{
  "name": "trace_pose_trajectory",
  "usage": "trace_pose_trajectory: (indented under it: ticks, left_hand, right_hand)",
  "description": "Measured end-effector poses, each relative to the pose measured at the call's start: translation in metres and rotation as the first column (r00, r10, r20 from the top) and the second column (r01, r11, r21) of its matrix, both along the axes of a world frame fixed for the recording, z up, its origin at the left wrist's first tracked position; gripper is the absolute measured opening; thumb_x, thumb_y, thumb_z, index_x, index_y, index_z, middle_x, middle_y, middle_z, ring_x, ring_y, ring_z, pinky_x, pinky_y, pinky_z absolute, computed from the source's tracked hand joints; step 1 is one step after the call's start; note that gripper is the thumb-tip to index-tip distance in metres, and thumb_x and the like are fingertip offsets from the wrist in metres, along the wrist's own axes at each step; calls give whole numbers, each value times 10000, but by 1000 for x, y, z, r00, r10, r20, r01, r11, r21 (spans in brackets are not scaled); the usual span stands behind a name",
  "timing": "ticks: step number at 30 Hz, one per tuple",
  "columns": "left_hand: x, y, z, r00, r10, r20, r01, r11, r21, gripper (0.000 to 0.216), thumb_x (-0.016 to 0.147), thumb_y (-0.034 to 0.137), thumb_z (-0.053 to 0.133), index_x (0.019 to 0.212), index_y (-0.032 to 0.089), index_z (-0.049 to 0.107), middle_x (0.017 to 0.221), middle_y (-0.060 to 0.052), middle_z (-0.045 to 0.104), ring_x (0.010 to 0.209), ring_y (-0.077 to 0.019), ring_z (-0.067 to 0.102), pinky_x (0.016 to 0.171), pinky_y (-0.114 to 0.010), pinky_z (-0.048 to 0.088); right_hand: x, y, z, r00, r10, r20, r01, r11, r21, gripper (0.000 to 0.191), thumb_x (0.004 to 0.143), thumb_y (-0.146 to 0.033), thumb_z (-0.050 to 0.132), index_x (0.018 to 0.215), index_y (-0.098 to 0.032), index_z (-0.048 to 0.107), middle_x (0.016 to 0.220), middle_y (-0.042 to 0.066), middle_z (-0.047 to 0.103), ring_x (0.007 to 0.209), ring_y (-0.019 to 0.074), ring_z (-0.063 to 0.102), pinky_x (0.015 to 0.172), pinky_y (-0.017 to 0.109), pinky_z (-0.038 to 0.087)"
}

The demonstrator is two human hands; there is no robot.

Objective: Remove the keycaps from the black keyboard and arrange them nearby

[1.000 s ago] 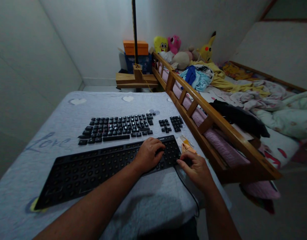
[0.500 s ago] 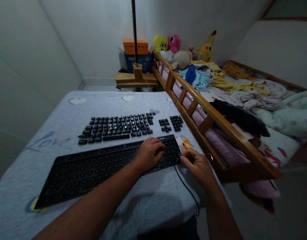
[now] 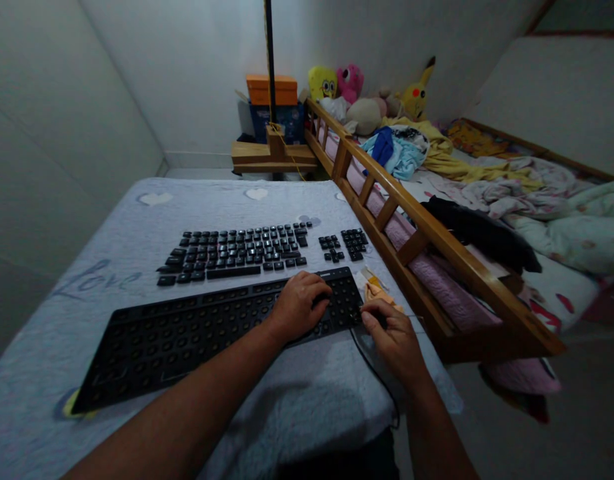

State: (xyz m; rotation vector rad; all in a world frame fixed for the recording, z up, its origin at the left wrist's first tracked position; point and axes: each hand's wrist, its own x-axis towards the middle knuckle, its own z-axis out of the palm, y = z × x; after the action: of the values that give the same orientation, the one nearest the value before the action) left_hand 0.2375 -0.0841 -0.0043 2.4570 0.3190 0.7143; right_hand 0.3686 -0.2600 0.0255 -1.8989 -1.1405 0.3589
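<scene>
A black keyboard (image 3: 207, 317) without its keycaps lies slantwise on the bed-like, cloth-covered surface. My left hand (image 3: 301, 300) rests on its right half, fingers bent over the frame and thumb apart, holding nothing that I can see. At the right end of the keyboard, my right hand (image 3: 389, 323) pinches a thin wire tool. One end of the tool pokes out past the knuckles, and the fingertips touch the keyboard's lower right corner. Loose black keycaps (image 3: 241, 250) lie in rows behind the keyboard, with smaller groups of keycaps (image 3: 354, 243) to the right.
An orange-and-white wrapper or cloth (image 3: 377, 290) lies just beyond my right hand. The keyboard's cable (image 3: 374, 373) runs down to the near edge. A wooden bed rail (image 3: 421, 227) borders the right side. Boxes (image 3: 271, 90) and plush toys (image 3: 349, 81) are at the back.
My right hand has shifted and turned slightly at the keyboard's corner, and the protruding wire looks thinner now. My left hand stays in place. The view has tilted a little.
</scene>
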Motion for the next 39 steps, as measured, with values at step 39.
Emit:
trace_pose_trajectory:
  ticks: [39]
  left_hand:
    - [0, 0, 1, 1000, -11, -8, 11, 1000, 9, 133, 815, 123, 634, 921, 179, 692, 938, -59, 694, 909, -221, 594, 855, -388, 478]
  right_hand:
    - [3, -6, 0, 999, 17, -37, -16, 1000, 25, 181, 904, -297, 561, 803, -195, 672, 758, 42, 696, 785, 202, 653, 758, 322, 489]
